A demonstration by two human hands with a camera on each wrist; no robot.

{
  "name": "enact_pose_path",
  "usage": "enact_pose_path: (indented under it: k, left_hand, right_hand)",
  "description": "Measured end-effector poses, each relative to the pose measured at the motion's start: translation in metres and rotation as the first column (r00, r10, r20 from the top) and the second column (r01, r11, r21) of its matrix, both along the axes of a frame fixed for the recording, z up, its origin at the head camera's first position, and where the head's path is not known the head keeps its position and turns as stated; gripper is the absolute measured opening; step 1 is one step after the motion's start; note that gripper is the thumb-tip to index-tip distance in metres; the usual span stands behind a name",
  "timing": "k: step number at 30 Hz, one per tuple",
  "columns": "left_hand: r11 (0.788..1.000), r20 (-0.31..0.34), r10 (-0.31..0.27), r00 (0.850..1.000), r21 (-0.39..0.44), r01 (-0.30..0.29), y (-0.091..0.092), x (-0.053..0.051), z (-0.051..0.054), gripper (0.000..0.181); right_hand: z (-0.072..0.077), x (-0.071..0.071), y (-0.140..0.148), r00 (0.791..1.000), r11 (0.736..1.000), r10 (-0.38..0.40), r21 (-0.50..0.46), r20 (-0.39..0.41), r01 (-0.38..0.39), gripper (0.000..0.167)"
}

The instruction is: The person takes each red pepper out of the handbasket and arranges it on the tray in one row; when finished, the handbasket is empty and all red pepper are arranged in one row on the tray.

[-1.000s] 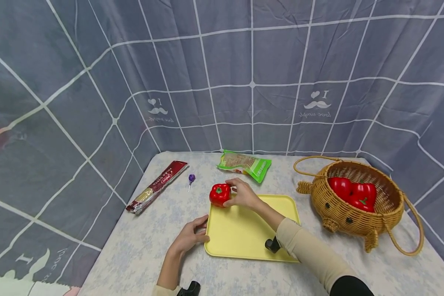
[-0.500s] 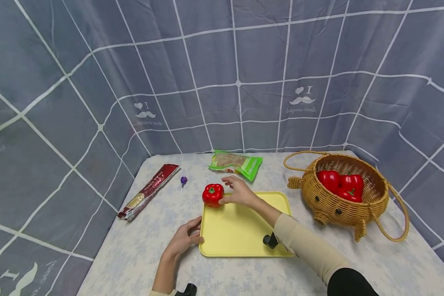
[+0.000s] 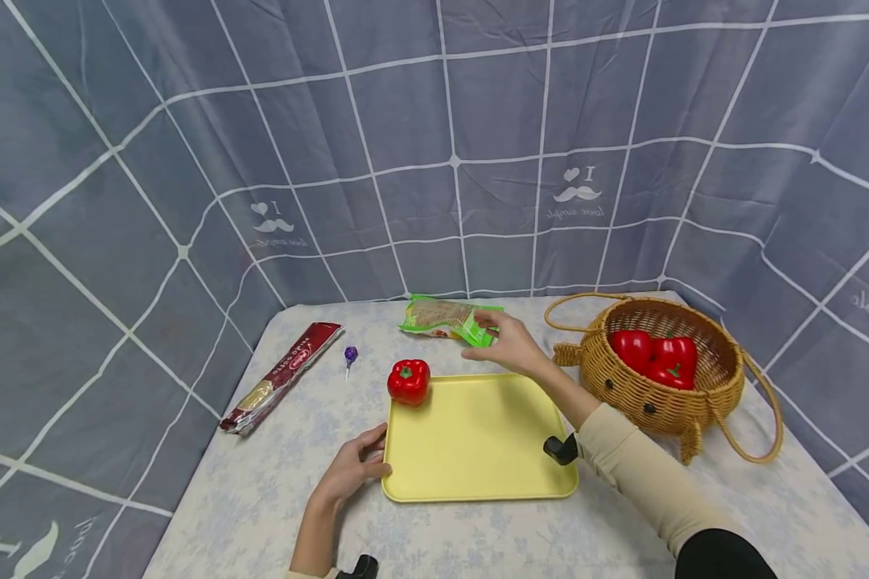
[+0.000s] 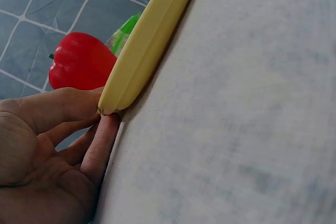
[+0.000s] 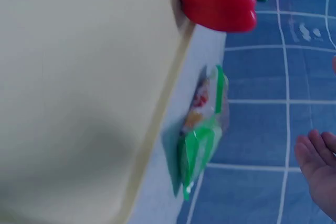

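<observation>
My left hand (image 3: 348,470) is at the left side of the yellow tray (image 3: 478,438); in the left wrist view its thumb and a finger (image 4: 102,145) pinch the tray's edge (image 4: 149,45). A red bell pepper (image 3: 409,382) rests at the tray's back left corner. My right hand (image 3: 510,346), empty with fingers spread, hovers behind the tray, its fingertips overlapping the right end of the green packet (image 3: 438,315) in the head view. The right wrist view has a gap between this hand (image 5: 320,169) and the packet (image 5: 202,135).
A wicker basket (image 3: 623,402) holding several red peppers stands at the right. On the left lie a long dark red packet (image 3: 286,376) and a purple lollipop (image 3: 351,354). Gridded curtains (image 3: 492,104) hang behind and beside the table.
My right hand has left the red pepper and moved right and back toward the green packet. My left hand has stayed at the tray. The head view has shifted slightly right.
</observation>
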State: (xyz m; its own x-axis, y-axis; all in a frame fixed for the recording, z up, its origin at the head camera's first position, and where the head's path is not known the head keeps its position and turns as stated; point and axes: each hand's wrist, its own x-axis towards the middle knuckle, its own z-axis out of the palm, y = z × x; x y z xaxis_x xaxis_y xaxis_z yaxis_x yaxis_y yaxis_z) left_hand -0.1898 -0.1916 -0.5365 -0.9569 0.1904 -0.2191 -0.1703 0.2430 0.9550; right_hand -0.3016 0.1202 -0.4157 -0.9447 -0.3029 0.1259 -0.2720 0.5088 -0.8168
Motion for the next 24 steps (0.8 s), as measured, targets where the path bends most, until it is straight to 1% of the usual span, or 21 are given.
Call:
enact_pose_path:
  k: [4, 9, 13, 15, 19, 24]
  left_hand:
    - [1.000, 0.002, 0.009, 1.000, 0.002, -0.009, -0.001, 0.000, -0.001, 0.080]
    - [1.000, -0.002, 0.012, 1.000, 0.007, -0.011, -0.001, -0.001, -0.003, 0.080]
    - [1.000, -0.009, 0.015, 1.000, 0.005, -0.015, -0.001, 0.000, -0.002, 0.080]
    - [1.000, -0.006, 0.016, 1.000, 0.006, -0.016, 0.000, 0.000, -0.002, 0.080]
    - [1.000, -0.003, 0.007, 1.000, 0.015, -0.007, 0.000, 0.000, -0.001, 0.080]
    - [1.000, -0.005, 0.005, 1.000, 0.009, -0.005, 0.001, 0.000, 0.000, 0.080]
  right_hand:
    - [0.012, -0.001, 0.020, 1.000, 1.000, -0.026, -0.006, 0.000, 0.026, 0.082]
    - [0.021, -0.001, 0.043, 0.999, 0.998, -0.054, -0.024, 0.007, 0.054, 0.083]
    - [0.029, 0.001, 0.060, 0.998, 0.997, -0.069, -0.019, 0.010, 0.069, 0.082]
    - [0.034, 0.003, 0.070, 0.997, 0.997, -0.068, -0.026, 0.028, 0.069, 0.081]
    - [0.043, 0.011, 0.092, 0.997, 0.998, -0.040, -0.048, 0.061, 0.043, 0.080]
    - [0.051, 0.021, 0.118, 0.996, 0.996, 0.011, -0.086, 0.087, -0.003, 0.078]
